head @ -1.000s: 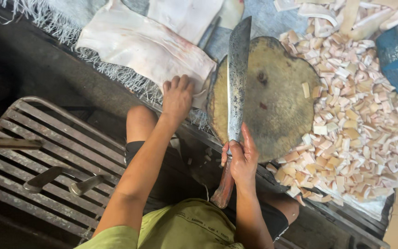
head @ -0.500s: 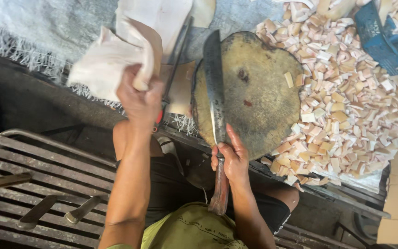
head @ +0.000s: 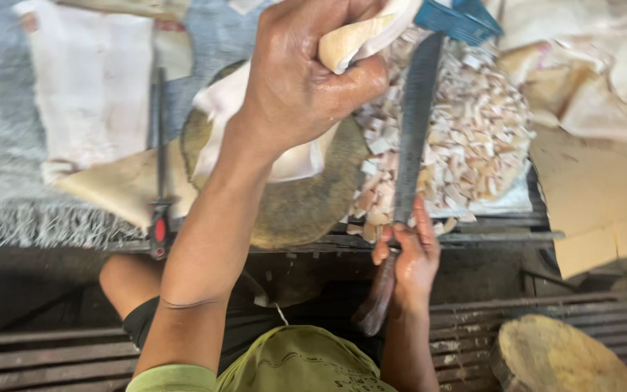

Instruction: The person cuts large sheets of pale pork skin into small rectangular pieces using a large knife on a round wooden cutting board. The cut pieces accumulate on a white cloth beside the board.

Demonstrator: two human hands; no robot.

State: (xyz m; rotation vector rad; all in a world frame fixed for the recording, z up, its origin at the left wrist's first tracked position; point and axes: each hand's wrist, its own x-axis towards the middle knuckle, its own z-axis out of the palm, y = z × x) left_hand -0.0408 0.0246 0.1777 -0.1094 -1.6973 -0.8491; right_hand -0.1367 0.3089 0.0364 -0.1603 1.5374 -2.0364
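Observation:
My left hand [head: 302, 80] is raised close to the camera, shut on a pale, floppy sheet of hide [head: 284, 145] that hangs down over the round wooden chopping block [head: 306, 207]. My right hand [head: 408, 258] grips the dark wooden handle of a long cleaver [head: 415, 123], whose blade points away over a heap of small pale cut pieces [head: 473, 138]. The cleaver lies to the right of the block, apart from the sheet.
More pale sheets [head: 103, 87] lie on a grey fringed mat [head: 9, 196] at the left. A slim red-handled tool [head: 158, 174] rests beside the block. Cardboard [head: 604, 210] lies at the right, a second wooden block [head: 560, 356] at the lower right, a blue crate [head: 459, 18] at top.
My left hand has lifted the pale sheet off the left pile and carried it up over the block. The view swung right; the cleaver now sits over the cut pieces.

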